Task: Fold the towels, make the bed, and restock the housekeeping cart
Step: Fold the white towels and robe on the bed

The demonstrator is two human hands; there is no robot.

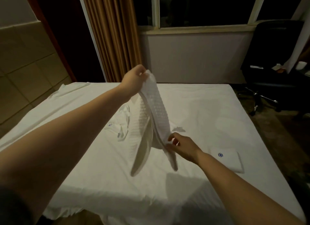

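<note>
Head view: a person leans over the bed (218,107), both bare arms stretched out above its white sheet.
Left hand (134,78): raised high over the mattress, fingers curled and clamped on the top end of a white waffle-weave towel (156,107).
Right hand (183,146): lower and nearer, thumb and fingertips pinching the towel's lower edge.
Towel: off the sheet, slanting through the air between the two hands; its loose ends droop below, blurred.
Folded towel (229,162): flat on the sheet just beside the right forearm, blue emblem up.
Loose linen (120,120): crumpled on the sheet behind the held towel.
Backdrop: tan curtain (112,33), dark window (201,7), black office chair (275,57) at the far right.
</note>
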